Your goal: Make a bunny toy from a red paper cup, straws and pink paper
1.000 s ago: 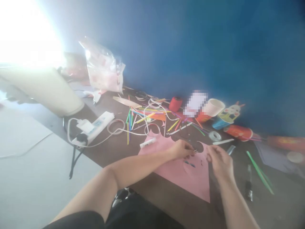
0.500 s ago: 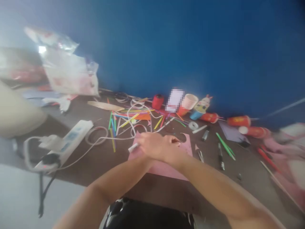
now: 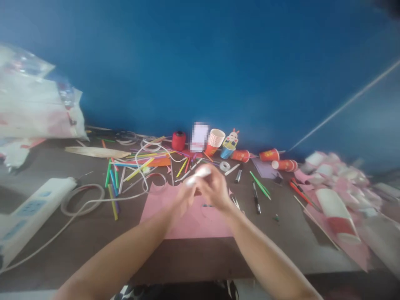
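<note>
A small white tube (image 3: 195, 177), blurred, is held between my two hands above a pink sheet of paper (image 3: 187, 223). My left hand (image 3: 186, 195) has its fingers closed at the tube's left end. Wrapped around the other end is my right hand (image 3: 217, 187), its fingers curled. Dark marks and a faint curved line show on the pink sheet under my hands. Scissors (image 3: 235, 202), partly hidden, lie beside my right wrist.
A white power strip (image 3: 34, 208) and its cable (image 3: 103, 201) lie at left. Behind are coloured sticks (image 3: 113, 179), a red thread spool (image 3: 178, 141) and stacked paper cups (image 3: 215, 139). Pens (image 3: 256, 198), green sticks (image 3: 261, 185) and crumpled pink-white material (image 3: 340, 179) are at right.
My hands, crossed low over the pink sheet before, are now raised and uncrossed. The white tube has come up off the sheet into them. The view has shifted to the right.
</note>
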Demonstrator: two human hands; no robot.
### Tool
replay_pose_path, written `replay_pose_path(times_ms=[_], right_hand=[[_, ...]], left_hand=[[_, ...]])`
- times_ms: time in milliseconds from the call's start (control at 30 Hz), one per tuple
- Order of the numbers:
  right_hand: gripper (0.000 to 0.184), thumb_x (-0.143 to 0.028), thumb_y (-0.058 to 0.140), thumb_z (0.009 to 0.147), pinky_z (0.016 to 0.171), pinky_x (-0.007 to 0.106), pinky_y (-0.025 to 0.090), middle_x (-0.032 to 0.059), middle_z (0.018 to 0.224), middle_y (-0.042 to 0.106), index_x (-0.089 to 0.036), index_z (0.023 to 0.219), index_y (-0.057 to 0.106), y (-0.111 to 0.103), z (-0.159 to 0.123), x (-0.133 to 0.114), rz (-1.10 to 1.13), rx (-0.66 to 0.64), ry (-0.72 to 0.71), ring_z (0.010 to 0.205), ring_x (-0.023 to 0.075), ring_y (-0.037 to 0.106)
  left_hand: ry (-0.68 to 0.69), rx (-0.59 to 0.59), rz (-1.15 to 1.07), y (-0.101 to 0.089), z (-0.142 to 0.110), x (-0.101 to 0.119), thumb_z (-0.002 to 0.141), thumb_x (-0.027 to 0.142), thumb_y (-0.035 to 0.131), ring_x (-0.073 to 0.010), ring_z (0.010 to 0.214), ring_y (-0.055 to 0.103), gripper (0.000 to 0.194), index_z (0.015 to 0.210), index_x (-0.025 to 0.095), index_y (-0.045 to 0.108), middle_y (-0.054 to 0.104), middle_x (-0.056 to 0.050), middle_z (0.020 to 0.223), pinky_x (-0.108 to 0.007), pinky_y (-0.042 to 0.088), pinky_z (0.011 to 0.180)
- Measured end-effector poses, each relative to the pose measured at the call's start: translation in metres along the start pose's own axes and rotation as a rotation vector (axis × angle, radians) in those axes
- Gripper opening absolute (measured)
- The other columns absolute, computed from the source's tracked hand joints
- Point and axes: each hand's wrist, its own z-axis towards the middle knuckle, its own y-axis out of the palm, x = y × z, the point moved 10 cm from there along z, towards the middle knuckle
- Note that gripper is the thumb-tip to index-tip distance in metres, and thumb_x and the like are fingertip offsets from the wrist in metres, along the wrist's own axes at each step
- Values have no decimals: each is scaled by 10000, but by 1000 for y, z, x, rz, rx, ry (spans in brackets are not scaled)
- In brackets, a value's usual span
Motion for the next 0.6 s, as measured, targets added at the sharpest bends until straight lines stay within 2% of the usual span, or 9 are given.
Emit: replay_pose_path(times_ms=[33, 67, 133, 200, 300, 433, 600], right_hand=[[119, -303, 500, 821, 531, 225, 433, -18, 688, 581, -198, 879, 502, -22, -7, 24, 64, 83, 102, 563, 103, 536], [128, -318, 493, 831, 474, 216, 402, -41, 621, 546, -202, 884, 484, -33, -14, 46, 121, 81, 190, 480, 91, 486], [143, -328, 519, 822, 455, 211, 387, -47, 599, 534, -206, 876, 467, -38, -28, 77, 164, 24, 293, 467, 94, 474], [143, -323, 530, 815, 479, 219, 405, -39, 626, 526, -206, 872, 470, -32, -39, 88, 138, -40, 295, 497, 102, 488], [103, -285, 529, 803, 529, 230, 417, -14, 708, 531, -203, 853, 492, -20, -46, 71, -8, -91, 156, 562, 111, 496], [145, -275, 537, 795, 604, 253, 435, 24, 788, 581, -195, 909, 498, -4, -48, 36, -164, -192, -73, 647, 141, 541], [182, -233, 493, 835, 678, 273, 454, 79, 907, 617, -185, 1007, 525, 3, -48, 26, -377, -299, -274, 801, 190, 595]], left_hand=[[25, 1, -63, -1, 0, 5, 818, 351, 560, -106, 619, 576, 196, 872, 162, 566, 577, 11, 723, -226, 444, 567], [59, -2, -126, -2, 0, 10, 807, 342, 563, -98, 608, 575, 187, 864, 165, 552, 573, 15, 712, -220, 447, 576], [119, -5, -225, -5, -1, 19, 760, 331, 592, -93, 608, 581, 183, 832, 174, 532, 580, 10, 703, -212, 450, 593], [163, -12, -304, -4, -5, 24, 711, 329, 633, -107, 643, 595, 221, 821, 171, 524, 605, -11, 732, -220, 457, 607], [238, -5, -333, 0, -12, 31, 672, 325, 670, -98, 589, 562, 251, 804, 167, 526, 591, -2, 668, -200, 423, 551], [314, 15, -211, 8, -20, 43, 710, 352, 645, -42, 430, 384, 226, 761, 175, 515, 454, 68, 533, -171, 305, 433], [247, -17, -152, 17, -18, 39, 717, 370, 635, -42, 423, 380, 256, 672, 170, 481, 433, 67, 527, -180, 298, 420]])
